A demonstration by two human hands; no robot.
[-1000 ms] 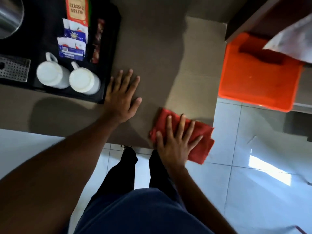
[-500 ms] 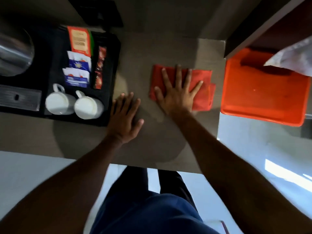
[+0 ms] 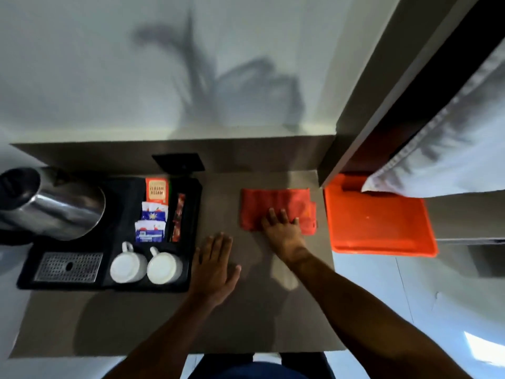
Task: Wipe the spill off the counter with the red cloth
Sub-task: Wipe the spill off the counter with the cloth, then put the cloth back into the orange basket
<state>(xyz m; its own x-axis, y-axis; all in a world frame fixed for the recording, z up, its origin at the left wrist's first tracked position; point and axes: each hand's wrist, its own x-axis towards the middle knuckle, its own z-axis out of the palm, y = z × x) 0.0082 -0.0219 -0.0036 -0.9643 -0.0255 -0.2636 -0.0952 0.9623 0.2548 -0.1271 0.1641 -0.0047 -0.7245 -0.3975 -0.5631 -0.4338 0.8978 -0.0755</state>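
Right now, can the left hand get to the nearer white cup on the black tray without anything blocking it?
Probably yes. The left hand lies flat on the counter just beside the black tray, and the nearer white cup sits at that edge with only the tray's low rim between them.

the cloth (image 3: 276,207) is red, a shade deeper than the bright orange tray (image 3: 382,228) beside it. the counter (image 3: 136,324) is plain grey-brown. the black tray (image 3: 125,187) holds two white mugs (image 3: 146,266), an orange tea box (image 3: 156,190) with pale lettering, blue-and-white sachets (image 3: 151,222) and red sachets (image 3: 178,217). the kettle (image 3: 54,203) is shiny silver, the drip grate (image 3: 68,267) silver with a fine perforated pattern. the wall (image 3: 82,64) is white.
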